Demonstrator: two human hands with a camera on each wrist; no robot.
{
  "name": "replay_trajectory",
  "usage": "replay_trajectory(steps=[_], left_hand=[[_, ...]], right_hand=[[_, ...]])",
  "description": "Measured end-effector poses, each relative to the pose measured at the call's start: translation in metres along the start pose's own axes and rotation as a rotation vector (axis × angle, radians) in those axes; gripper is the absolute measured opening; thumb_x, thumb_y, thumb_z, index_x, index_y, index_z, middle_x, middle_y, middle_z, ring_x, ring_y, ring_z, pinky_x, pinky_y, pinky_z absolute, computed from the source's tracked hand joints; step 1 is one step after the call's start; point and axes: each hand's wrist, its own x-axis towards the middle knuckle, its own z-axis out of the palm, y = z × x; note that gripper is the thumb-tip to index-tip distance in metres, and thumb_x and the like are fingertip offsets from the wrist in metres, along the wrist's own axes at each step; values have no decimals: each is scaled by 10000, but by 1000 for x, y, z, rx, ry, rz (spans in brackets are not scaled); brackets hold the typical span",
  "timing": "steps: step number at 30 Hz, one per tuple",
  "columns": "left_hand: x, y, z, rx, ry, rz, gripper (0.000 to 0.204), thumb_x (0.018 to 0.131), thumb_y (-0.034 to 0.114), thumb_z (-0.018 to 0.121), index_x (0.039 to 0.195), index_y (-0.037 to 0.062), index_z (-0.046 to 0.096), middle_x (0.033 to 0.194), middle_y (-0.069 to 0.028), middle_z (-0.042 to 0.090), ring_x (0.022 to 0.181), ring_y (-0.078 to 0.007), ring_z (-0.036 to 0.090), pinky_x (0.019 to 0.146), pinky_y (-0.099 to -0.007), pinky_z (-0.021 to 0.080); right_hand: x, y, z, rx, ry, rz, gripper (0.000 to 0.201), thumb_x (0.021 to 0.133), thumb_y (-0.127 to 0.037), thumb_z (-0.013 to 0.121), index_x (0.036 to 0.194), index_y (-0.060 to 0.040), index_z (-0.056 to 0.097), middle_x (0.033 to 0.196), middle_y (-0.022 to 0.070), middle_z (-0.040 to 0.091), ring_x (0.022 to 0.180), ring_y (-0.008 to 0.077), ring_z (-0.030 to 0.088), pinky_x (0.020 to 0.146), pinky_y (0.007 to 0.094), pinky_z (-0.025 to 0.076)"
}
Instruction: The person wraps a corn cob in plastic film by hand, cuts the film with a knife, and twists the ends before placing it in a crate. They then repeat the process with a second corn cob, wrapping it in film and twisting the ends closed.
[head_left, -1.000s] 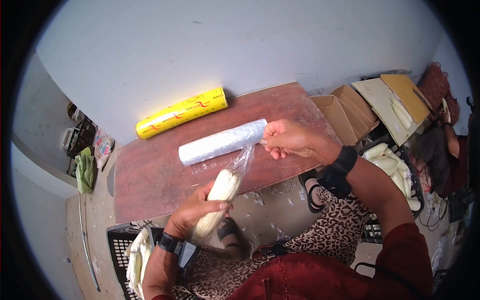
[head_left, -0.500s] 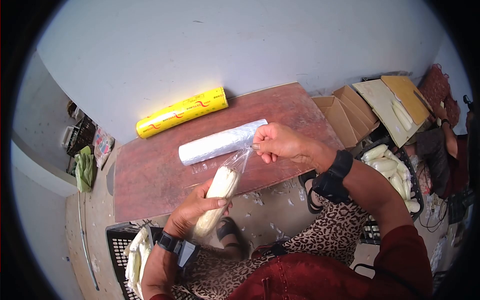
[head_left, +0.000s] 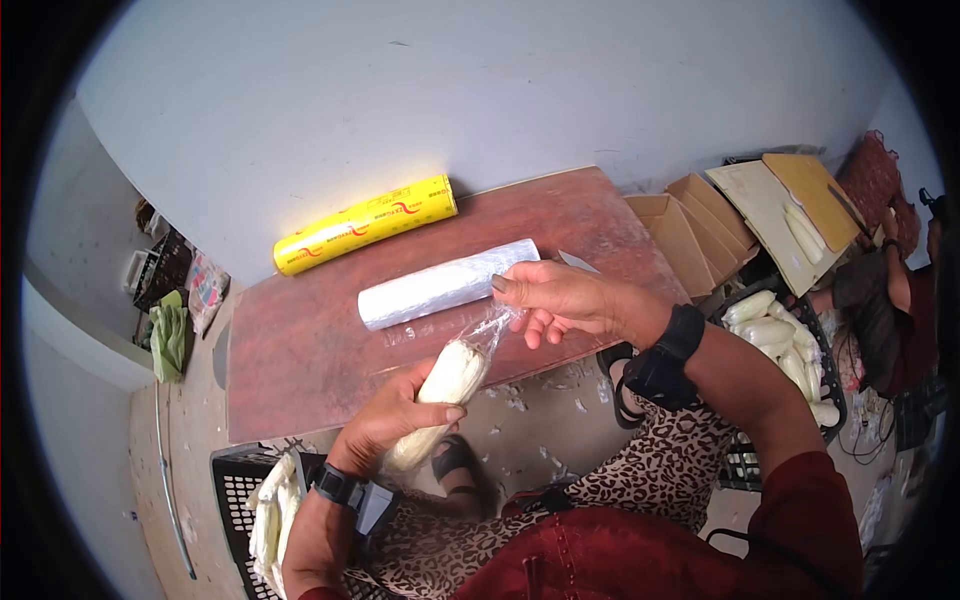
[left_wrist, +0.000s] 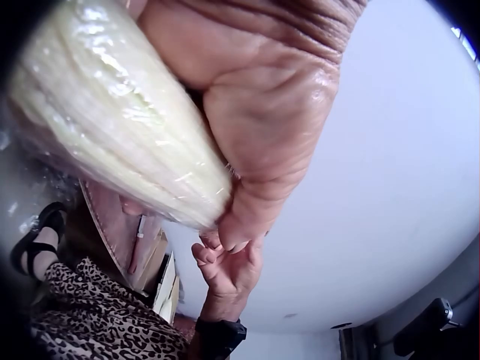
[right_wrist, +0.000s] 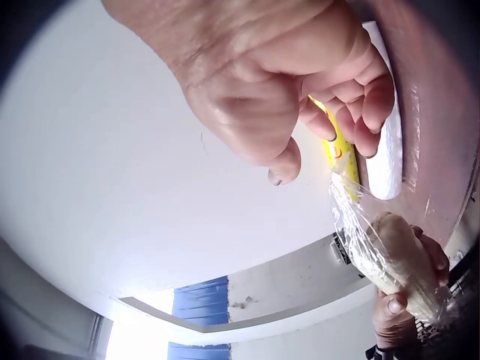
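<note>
My left hand [head_left: 393, 412] grips a pale ear of corn in its husk [head_left: 455, 375], tilted in front of the table's near edge. Clear plastic film [right_wrist: 349, 202] wraps the ear, its loose gathered end standing out past the top. Close above that end hovers my right hand [head_left: 560, 295], thumb [right_wrist: 285, 166] apart from the loosely bent fingers in the right wrist view. A white roll of cling film [head_left: 435, 288] lies on the table just behind both hands. In the left wrist view the film shines tightly over the husk [left_wrist: 120, 112].
A yellow printed roll [head_left: 365, 225] lies at the back of the reddish table [head_left: 300, 350], by the wall. Black crates of pale ears stand at lower left [head_left: 235, 500] and right [head_left: 835, 380]. An open cardboard box [head_left: 680, 235] adjoins the table's right side. Another person sits far right.
My right hand has come down and left from the roll's end toward the ear, and its thumb and fingers have parted from the film. The stretched film has slackened. The left hand stays nearly still.
</note>
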Motion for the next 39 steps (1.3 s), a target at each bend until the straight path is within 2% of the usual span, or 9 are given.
replay_trajectory(steps=[1, 2, 8, 16, 25, 28, 31, 34, 39], left_hand=[[1, 0, 0, 17, -3, 2, 570, 765, 141, 774, 1248, -13, 514, 996, -87, 638, 897, -171, 638, 799, -309, 538], [1, -1, 1, 20, -5, -1, 570, 764, 141, 775, 1247, -11, 515, 1001, -85, 637, 899, -170, 637, 800, -308, 538], [2, -9, -3, 2, -17, -6, 584, 763, 184, 781, 1251, -1, 519, 1038, -73, 630, 907, -162, 633, 804, -291, 521], [0, -13, -2, -215, -16, 26, 645, 751, 291, 782, 1262, -5, 521, 1055, -86, 636, 896, -171, 633, 812, -291, 510], [6, -10, 3, -404, -86, 121, 799, 784, 353, 765, 1374, -28, 383, 1087, -189, 620, 942, -266, 649, 850, -351, 531], [9, -17, -1, -444, -154, 134, 800, 774, 360, 778, 1353, -36, 394, 1084, -192, 619, 943, -260, 648, 838, -343, 536], [11, -22, -8, -410, -210, 84, 727, 799, 272, 779, 1362, 7, 403, 1121, -145, 614, 957, -222, 644, 868, -334, 535], [8, -15, -4, -315, -174, 10, 713, 770, 216, 804, 1341, 4, 435, 1068, -109, 620, 912, -194, 639, 827, -318, 536], [6, -17, -2, -203, -31, 35, 616, 745, 207, 811, 1229, -15, 502, 964, -103, 635, 820, -177, 639, 738, -299, 535]], right_hand=[[-1, -2, 3, -22, -23, 20, 663, 876, -566, 620, 1190, -4, 459, 909, 106, 588, 638, 108, 608, 467, 204, 441], [-4, -5, 6, -2, -9, 39, 493, 903, -424, 654, 1116, -1, 516, 860, 89, 604, 618, 101, 600, 460, 210, 440], [10, 12, 6, -112, 44, -154, 57, 887, -46, 625, 901, -6, 588, 723, 32, 609, 592, 80, 585, 489, 203, 448], [4, 2, 8, -76, 18, -317, 43, 864, -17, 614, 893, -1, 587, 768, 66, 624, 654, 117, 631, 563, 227, 498], [9, 4, 1, -196, 33, -403, 60, 877, 24, 602, 913, -13, 572, 862, 57, 623, 765, 110, 648, 685, 249, 547], [9, 4, 3, -211, 29, -423, 62, 871, 36, 597, 905, -11, 575, 864, 51, 621, 779, 109, 649, 704, 250, 546], [8, 3, 6, -290, 50, -428, 66, 862, 47, 592, 893, -9, 578, 858, 43, 623, 783, 106, 648, 721, 250, 541], [5, 1, 8, -367, 74, -441, 72, 856, 54, 590, 885, -11, 579, 852, 34, 622, 780, 102, 643, 727, 250, 533], [3, 0, 8, -539, 114, -500, 85, 859, 55, 584, 902, -18, 588, 863, 38, 626, 768, 101, 635, 712, 243, 520]])
